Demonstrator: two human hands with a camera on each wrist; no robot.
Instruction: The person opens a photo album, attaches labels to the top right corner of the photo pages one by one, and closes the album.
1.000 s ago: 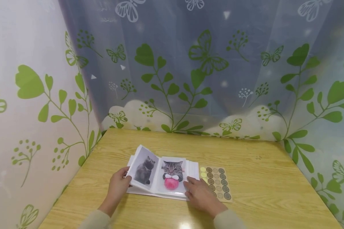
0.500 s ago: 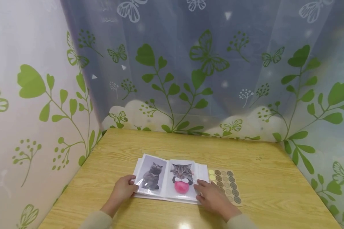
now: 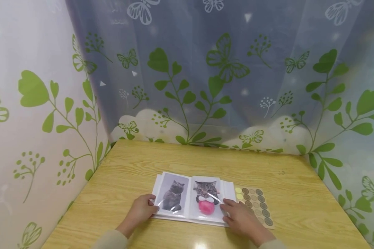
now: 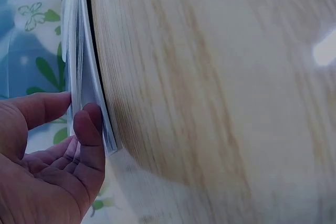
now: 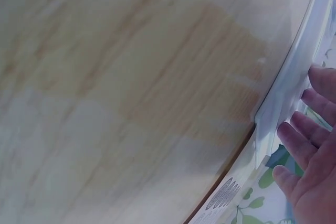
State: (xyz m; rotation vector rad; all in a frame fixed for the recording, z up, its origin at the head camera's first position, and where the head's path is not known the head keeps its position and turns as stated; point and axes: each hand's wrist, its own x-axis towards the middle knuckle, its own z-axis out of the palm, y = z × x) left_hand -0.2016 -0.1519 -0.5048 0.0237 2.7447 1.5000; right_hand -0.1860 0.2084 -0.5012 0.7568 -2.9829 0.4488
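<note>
An open white photo album (image 3: pixel 190 197) lies flat on the wooden table (image 3: pixel 299 207). Its left page shows a grey cat photo (image 3: pixel 173 192), its right page a tabby cat with a pink ball (image 3: pixel 206 197). My left hand (image 3: pixel 152 204) pinches the album's left edge; in the left wrist view the page stack (image 4: pixel 81 66) sits between thumb and fingers of that hand (image 4: pixel 76 111). My right hand (image 3: pixel 229 207) rests with straight fingers on the right-hand pages. The right wrist view shows those fingers (image 5: pixel 315 108) lying on the album's corner (image 5: pixel 286 93).
A sheet of round brown and yellow stickers (image 3: pixel 255 205) lies just right of the album, partly under my right hand, and shows too in the right wrist view (image 5: pixel 223 200). A leaf-and-butterfly curtain (image 3: pixel 205 69) closes off the table's back and sides.
The left page, raised a second ago, now lies flat. The album sits further right and nearer, and both hands have moved with it.
</note>
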